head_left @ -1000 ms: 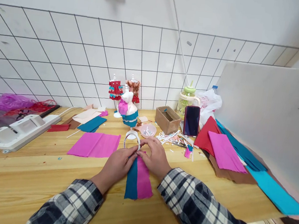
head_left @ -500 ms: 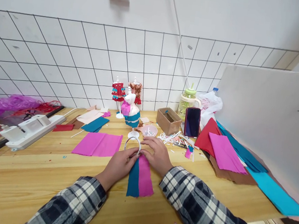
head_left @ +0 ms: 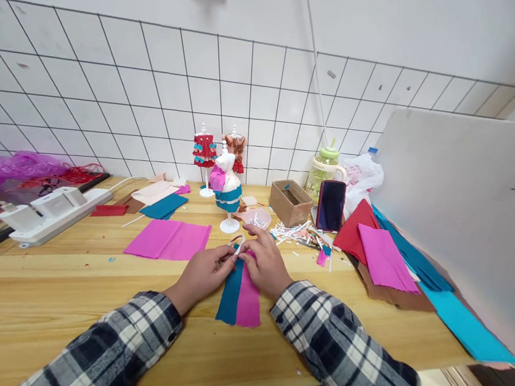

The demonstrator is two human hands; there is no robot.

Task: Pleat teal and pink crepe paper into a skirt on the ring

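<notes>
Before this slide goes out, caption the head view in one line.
Left hand and right hand meet at the far end of teal and pink material, a small dressed mannequin standing beyond.

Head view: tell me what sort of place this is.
Likely a craft workspace, judging by the dressed miniature mannequins, the pile of thin clippings and the blue-and-pink strip.

Hands: two, one left hand point(head_left: 201, 275) and one right hand point(head_left: 269, 264).
Plaid sleeves point(head_left: 114, 344): two, one to each arm.
Strips between the hands: two, a teal strip point(head_left: 229, 298) and a magenta strip point(head_left: 249, 300).
White roll point(head_left: 240, 245): one.
Miniature dress forms point(head_left: 229, 183): three.
Large magenta sheets point(head_left: 168, 240): two, one per side of the tabletop point(head_left: 77, 302).
Cardboard box point(head_left: 292, 214): one.
Phone point(head_left: 331, 206): one.
Green-lidded jug point(head_left: 320, 170): one.
Power strip point(head_left: 62, 214): one.
White sticks point(head_left: 294, 233): too jumbled to count.
</notes>
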